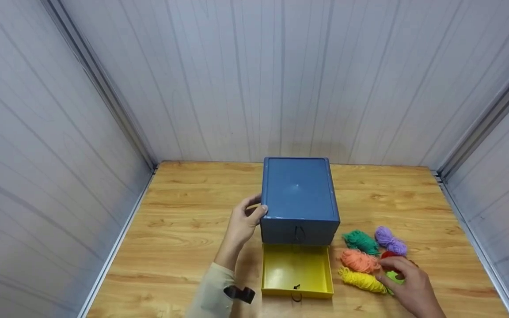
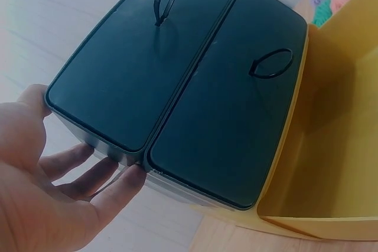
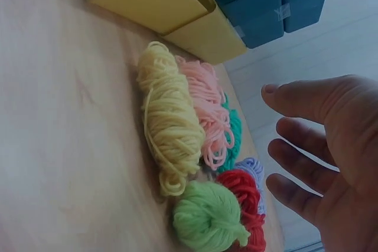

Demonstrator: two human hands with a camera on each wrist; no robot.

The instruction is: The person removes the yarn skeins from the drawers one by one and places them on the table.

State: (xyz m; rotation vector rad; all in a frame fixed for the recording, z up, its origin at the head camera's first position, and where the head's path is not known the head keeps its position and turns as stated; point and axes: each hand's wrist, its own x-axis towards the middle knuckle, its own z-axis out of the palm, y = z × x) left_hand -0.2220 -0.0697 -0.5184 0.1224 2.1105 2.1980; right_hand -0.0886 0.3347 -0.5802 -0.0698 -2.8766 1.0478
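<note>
A stacked drawer cabinet (image 1: 298, 190) has dark blue upper drawers with black loop handles. Its bottom yellow drawer (image 1: 298, 269) is pulled out and holds nothing visible. My left hand (image 1: 241, 223) grips the cabinet's left side near the front, thumb at the top edge, fingers against the side. To the right lie yarn skeins: yellow (image 1: 362, 280), orange-pink (image 1: 359, 260), green (image 1: 360, 242), purple (image 1: 390, 240), red (image 3: 243, 193) and light green (image 3: 208, 216). Over the red and light green skeins hovers my right hand (image 1: 413, 287), fingers loosely bent and apart from the yarn.
The wooden tabletop (image 1: 184, 229) is enclosed by pale panel walls at the back (image 1: 245, 79), left and right. A metal strip runs along the table's left side. A black strap (image 1: 239, 293) is on the left sleeve.
</note>
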